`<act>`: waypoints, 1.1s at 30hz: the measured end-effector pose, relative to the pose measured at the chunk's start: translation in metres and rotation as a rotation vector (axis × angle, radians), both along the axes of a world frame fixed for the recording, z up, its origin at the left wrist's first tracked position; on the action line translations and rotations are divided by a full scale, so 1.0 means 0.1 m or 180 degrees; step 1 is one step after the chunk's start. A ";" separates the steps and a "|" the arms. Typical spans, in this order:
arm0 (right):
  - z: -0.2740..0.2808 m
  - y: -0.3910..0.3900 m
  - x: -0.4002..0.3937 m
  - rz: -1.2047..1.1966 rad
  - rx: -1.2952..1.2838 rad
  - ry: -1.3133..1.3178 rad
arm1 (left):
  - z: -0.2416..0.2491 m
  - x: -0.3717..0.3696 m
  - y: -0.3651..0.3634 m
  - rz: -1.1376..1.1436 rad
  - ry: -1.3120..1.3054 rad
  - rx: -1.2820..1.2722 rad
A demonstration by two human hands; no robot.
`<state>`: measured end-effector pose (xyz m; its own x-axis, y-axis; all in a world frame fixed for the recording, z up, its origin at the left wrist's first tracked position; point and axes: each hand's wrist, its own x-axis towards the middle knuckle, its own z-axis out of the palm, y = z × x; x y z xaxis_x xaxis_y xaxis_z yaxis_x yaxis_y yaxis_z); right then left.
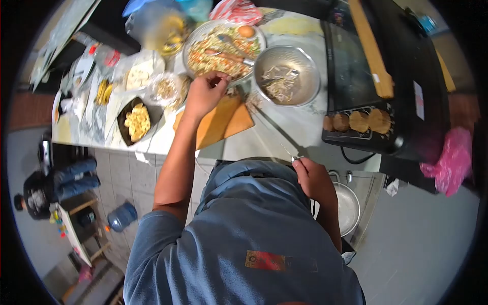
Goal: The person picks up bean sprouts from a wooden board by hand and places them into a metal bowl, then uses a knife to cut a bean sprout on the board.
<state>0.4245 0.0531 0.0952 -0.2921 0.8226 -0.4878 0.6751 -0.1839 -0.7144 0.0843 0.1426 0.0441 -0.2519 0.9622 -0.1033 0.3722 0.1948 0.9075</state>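
Observation:
My left hand [206, 95] is raised over the near side of the large plate [189, 56], its fingers curled together; anything between them is too small to make out. Below it lies an orange-brown cutting board [223, 122]. The plate bears shredded vegetables [216, 46], an egg [246, 31] and a wooden-handled utensil [229, 55]. My right hand [311, 178] is at the counter's front edge by my waist, closed on a thin metal utensil [287, 151] whose kind is blurred. A metal bowl [310, 61] with bean sprouts [282, 86] stands beside the plate.
A black oven [401, 122] with round knobs fills the right side, a pink bag [450, 160] beside it. At left are a dark bowl of yellow pieces [137, 122], bananas [103, 91] and clear bags [166, 87]. A person [43, 188] and a water jug [122, 217] are farther left.

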 end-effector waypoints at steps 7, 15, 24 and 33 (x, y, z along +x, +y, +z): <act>-0.01 0.34 -0.16 0.0515 -0.0221 -0.0092 | -0.05 -0.65 -0.97 0.0556 0.0243 -0.0645; -0.03 0.60 -0.35 0.0850 -0.0499 0.0062 | -0.30 -0.64 -1.43 0.0731 0.1859 -0.0782; -0.01 0.59 -0.44 0.0918 -0.0426 -0.0036 | -0.50 -0.57 -1.36 0.0755 0.2427 -0.0380; 0.02 0.51 -0.32 0.0773 -0.0462 -0.0224 | -0.20 -0.68 -1.23 0.1410 -0.0715 0.0028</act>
<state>0.3923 0.1039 0.0976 -0.4333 0.6528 -0.6214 0.7589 -0.1076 -0.6423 0.0159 0.0194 0.0244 -0.6091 0.7689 -0.1943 0.0506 0.2822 0.9580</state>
